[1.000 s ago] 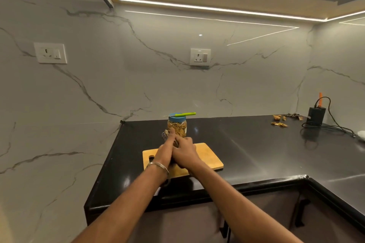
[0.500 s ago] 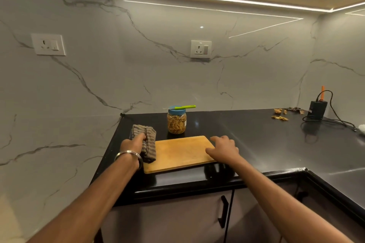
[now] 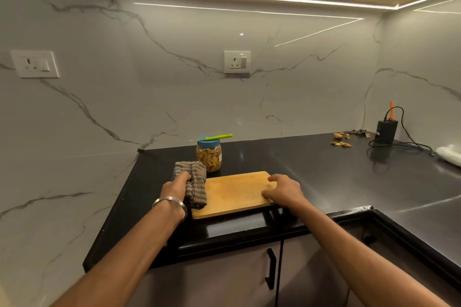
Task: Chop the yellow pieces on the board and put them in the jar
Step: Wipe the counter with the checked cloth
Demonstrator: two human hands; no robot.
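Note:
A wooden cutting board (image 3: 234,192) lies bare on the black counter near its front edge. Behind it stands a clear jar (image 3: 209,157) filled with yellow pieces, closed by a blue lid with a green-handled knife (image 3: 219,136) lying across it. My left hand (image 3: 175,185) grips a striped grey cloth (image 3: 193,182) at the board's left end. My right hand (image 3: 283,190) holds the board's right edge, fingers curled over it.
Scraps of peel (image 3: 341,139) lie at the back right of the counter (image 3: 324,169), beside a black charger with cable (image 3: 386,131). A white object (image 3: 449,154) sits at the far right. Wall sockets (image 3: 237,62) are on the marble backsplash. Cabinet doors are below.
One second ago both hands met in front of the jar. Since then my left hand took the cloth to the board's left end and my right went to the board's right edge.

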